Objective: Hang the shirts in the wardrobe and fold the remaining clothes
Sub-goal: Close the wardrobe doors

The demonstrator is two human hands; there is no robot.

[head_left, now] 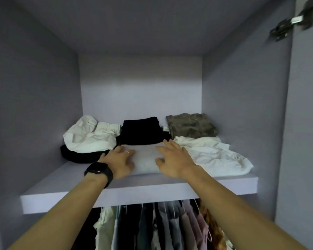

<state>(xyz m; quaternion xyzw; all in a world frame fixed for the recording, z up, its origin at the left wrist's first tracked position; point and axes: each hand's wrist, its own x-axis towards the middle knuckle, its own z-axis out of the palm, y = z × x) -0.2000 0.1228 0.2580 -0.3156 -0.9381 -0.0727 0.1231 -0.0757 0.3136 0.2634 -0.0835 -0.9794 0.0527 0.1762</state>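
Lying flat near the front of the wardrobe shelf (116, 195), the folded pale grey garment (145, 159) is a smooth, neat rectangle whose near edge runs just behind the shelf's front lip. It sits at the middle of the head view, with other clothes around its far half.

The left hand (120, 162) rests palm down on the garment's left edge, at nine o'clock from its middle. Its fingers are stretched forward and hold nothing. A ring (127, 151) shows on one finger and a black watch (98, 171) sits on the wrist. The right hand (173, 159) lies palm down on the garment's right edge, at three o'clock. Its fingers are spread and straight, its thumb lies on the cloth, and nothing is pinched or curled round.

At ten o'clock from the garment, a crumpled white garment (90, 136) lies on top of a black garment (79, 156). At twelve o'clock a folded black stack (143, 130) sits just behind the garment. At one o'clock, further back, is a folded olive patterned piece (192, 126). At three o'clock, a rumpled white cloth (215, 154) lies just beside the right hand and reaches the shelf's front edge.

Below the shelf, at six o'clock, hanging clothes (161, 228) in white, dark, grey and pink are packed close together. At the frame's two o'clock corner a metal door hinge (293, 22) shows, blurred.
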